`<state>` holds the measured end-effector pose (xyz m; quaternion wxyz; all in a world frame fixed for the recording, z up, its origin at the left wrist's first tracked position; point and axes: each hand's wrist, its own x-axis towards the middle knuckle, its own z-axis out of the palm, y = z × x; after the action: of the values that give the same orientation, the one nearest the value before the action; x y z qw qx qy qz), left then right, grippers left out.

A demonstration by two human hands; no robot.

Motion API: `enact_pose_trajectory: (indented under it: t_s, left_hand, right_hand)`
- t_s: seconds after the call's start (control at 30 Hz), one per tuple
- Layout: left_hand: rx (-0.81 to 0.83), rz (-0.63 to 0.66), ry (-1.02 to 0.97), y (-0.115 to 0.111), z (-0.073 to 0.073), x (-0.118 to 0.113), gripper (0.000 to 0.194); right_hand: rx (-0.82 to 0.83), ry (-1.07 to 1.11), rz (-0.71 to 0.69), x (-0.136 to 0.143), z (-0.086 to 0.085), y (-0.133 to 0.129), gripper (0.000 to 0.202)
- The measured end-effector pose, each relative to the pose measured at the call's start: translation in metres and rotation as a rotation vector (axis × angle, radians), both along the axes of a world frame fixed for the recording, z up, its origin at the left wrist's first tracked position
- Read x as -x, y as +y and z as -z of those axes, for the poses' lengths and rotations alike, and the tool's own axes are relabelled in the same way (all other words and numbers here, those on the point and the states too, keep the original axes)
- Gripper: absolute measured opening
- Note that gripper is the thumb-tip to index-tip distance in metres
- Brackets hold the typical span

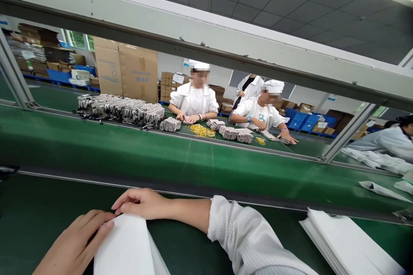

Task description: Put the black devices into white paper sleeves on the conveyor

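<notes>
A white sheet or flat bag (124, 247) lies on the dark green table at the bottom, its narrow end pointing away from me. My left hand (79, 240) is at its left edge, thumb on the white surface and fingers bent over the tip. From the right, my right hand (142, 203) reaches across to the same tip, its fingers and thumb closed on it. Both sets of fingertips nearly meet there. A stack of similar white pieces (348, 240) rests on the table to the right of my sleeved right arm.
A green conveyor belt (226, 172) runs beyond the table, under a metal frame (206, 47). Across it, people in white handle bundled grey pieces (122, 109) and yellow bands (201, 131). White bags (380, 161) lie at the far right.
</notes>
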<state>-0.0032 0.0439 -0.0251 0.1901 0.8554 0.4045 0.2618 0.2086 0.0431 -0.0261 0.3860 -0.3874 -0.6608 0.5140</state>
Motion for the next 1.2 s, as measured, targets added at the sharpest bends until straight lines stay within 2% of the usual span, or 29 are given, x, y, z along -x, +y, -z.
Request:
enact_pose_trajectory:
  t_s: [0.17,0.47,1.07,1.2]
  left_hand:
    - [0.090,0.033,0.054,0.002,0.004,0.002,0.035]
    - [0.079,0.057,0.094,-0.012,-0.015,-0.002,0.035]
    - [0.096,0.032,0.041,-0.018,-0.020,-0.003,0.033]
    - [0.102,0.031,0.043,-0.022,-0.026,-0.004,0.034]
  right_hand:
    - [-0.012,-0.034,0.023,0.001,-0.001,-0.003,0.023]
    - [-0.039,0.004,0.031,0.003,-0.001,-0.006,0.020]
    - [-0.033,-0.026,0.040,0.004,0.000,-0.005,0.021]
    - [-0.050,-0.032,0.057,0.007,0.000,-0.007,0.020]
